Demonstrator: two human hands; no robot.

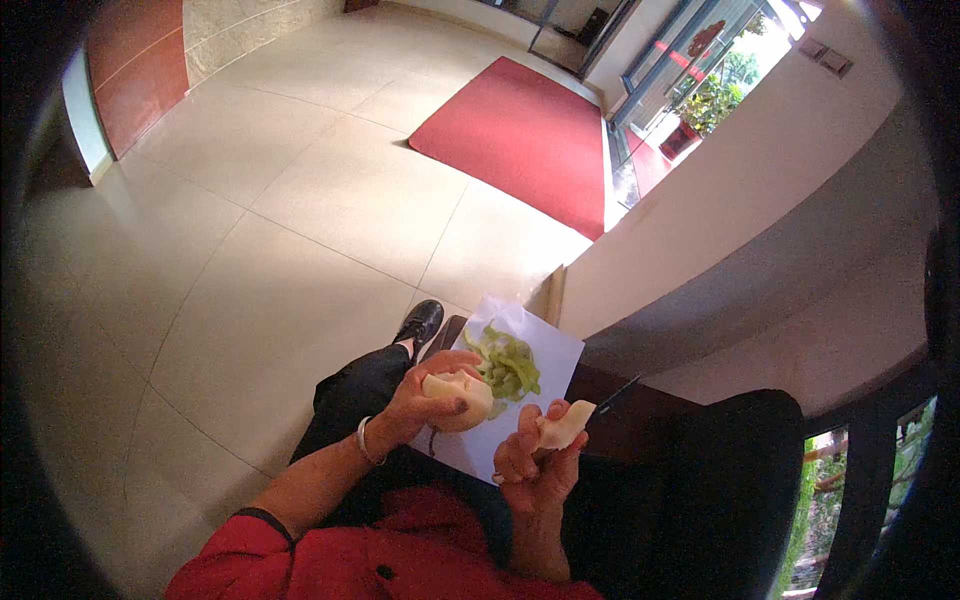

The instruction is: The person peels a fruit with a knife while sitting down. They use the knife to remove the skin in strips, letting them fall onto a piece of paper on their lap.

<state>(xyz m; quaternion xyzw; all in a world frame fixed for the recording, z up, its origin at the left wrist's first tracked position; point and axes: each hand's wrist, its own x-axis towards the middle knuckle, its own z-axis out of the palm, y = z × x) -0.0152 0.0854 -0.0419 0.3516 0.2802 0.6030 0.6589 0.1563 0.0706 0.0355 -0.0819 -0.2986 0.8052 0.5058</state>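
Note:
A peeled pale fruit, perhaps a pear (459, 405), is in my left hand (416, 401); its top is cut away unevenly and a thin stem hangs below it. My right hand (538, 459), to the right and a little lower, holds a cut piece of pale fruit (566, 426) between thumb and fingers. A dark blade, seemingly a knife (619, 394), sticks out beyond that piece; its handle is hidden. Behind both hands, green fruit peels (506, 360) lie in a heap on a white sheet of paper (561, 360).
The paper lies on a dark surface (637, 405) beside a wall (720, 217). My black shoe (422, 321) rests on the tiled floor (300, 247). Farther off, a red mat (525, 142) lies near a glass door (667, 67) and a potted plant (705, 105).

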